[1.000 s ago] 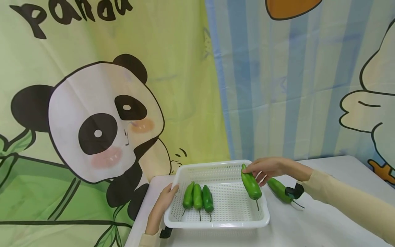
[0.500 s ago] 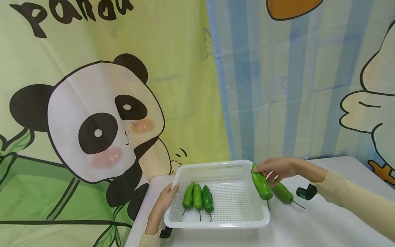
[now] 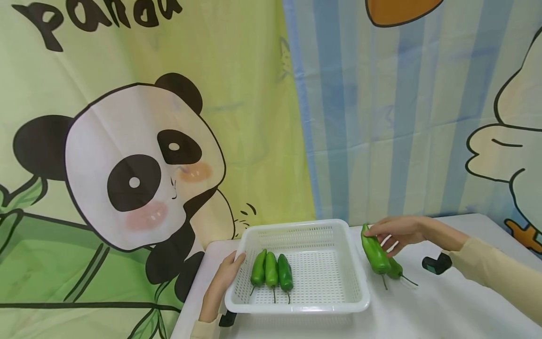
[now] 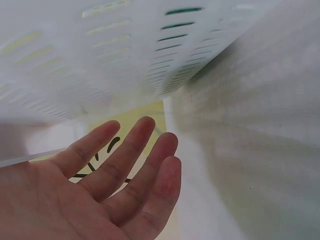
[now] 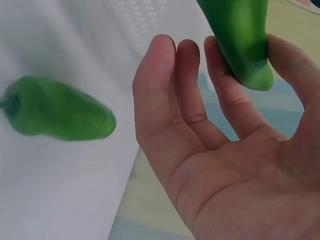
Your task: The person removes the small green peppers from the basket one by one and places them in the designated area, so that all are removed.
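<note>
In the head view, a white plastic basket stands on the table with 3 green peppers side by side in its left half, one of them the middle pepper. My left hand holds the basket's left rim, thumb over it; in the left wrist view its fingers extend along the outside wall. Right of the basket, my right hand pinches a green pepper by its tip between thumb and fingers, stem end down. Another green pepper lies on the table, partly hidden behind the held one in the head view.
The white table extends right of the basket to its far edge. Behind it hang a green panda-print curtain and a blue striped curtain.
My right hand has carried its pepper rightward, from above the basket's right side to outside it, over the table near the lying pepper. My left hand and the basket have stayed put.
</note>
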The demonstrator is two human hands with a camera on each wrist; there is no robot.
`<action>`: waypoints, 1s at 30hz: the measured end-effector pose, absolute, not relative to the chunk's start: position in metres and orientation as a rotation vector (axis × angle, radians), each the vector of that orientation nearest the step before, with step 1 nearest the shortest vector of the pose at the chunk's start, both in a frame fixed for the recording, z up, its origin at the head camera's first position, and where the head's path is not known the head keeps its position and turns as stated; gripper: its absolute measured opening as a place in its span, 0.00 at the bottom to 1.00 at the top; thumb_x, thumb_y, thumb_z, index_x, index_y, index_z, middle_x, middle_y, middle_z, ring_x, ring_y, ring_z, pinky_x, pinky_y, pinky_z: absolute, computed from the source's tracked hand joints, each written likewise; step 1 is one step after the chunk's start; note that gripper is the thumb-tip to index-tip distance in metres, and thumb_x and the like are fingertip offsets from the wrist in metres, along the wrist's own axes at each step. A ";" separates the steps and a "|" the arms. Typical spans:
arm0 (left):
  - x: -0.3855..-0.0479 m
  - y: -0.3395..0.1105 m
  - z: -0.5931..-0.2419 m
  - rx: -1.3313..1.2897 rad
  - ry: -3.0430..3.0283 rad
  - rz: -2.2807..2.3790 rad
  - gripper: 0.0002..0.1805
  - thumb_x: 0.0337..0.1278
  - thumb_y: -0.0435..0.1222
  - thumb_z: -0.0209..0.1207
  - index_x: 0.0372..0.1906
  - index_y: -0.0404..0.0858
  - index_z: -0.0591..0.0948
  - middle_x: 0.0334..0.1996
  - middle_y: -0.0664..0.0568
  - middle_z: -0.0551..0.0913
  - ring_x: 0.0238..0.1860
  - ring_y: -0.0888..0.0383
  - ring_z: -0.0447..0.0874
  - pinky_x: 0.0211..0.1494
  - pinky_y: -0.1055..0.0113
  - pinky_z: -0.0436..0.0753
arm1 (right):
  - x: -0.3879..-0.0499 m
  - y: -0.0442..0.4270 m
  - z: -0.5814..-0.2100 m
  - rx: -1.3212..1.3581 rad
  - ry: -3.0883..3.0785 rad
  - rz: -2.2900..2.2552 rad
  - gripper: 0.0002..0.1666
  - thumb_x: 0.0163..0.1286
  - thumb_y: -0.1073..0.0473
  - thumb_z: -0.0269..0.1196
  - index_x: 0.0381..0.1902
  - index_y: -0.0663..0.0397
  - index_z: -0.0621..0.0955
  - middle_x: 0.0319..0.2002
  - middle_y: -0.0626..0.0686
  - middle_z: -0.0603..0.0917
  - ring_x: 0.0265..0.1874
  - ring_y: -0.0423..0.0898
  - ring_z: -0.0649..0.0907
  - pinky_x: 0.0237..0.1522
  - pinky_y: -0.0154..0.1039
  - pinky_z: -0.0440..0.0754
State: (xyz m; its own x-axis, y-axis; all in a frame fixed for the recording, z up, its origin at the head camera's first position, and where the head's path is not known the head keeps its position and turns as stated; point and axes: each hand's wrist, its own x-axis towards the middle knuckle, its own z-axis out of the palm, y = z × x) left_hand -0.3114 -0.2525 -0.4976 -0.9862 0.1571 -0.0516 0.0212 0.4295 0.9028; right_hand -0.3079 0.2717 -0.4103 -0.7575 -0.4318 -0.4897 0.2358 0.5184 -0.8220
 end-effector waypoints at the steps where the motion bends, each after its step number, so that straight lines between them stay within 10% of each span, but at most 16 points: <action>1: -0.311 -0.253 -0.497 0.154 2.541 1.612 0.35 0.78 0.55 0.45 0.77 0.38 0.61 0.56 0.31 0.82 0.40 0.45 0.91 0.35 0.55 0.92 | -0.308 0.275 -0.411 -0.155 2.086 -1.259 0.25 0.76 0.42 0.57 0.53 0.58 0.78 0.41 0.55 0.84 0.39 0.49 0.87 0.48 0.48 0.89; 30: -0.309 -0.254 -0.496 0.133 2.522 1.594 0.34 0.78 0.56 0.44 0.78 0.41 0.61 0.56 0.33 0.82 0.38 0.48 0.91 0.35 0.55 0.91 | -0.323 0.352 -0.453 0.046 2.297 -1.005 0.24 0.72 0.41 0.62 0.48 0.57 0.77 0.34 0.53 0.78 0.36 0.50 0.85 0.39 0.45 0.88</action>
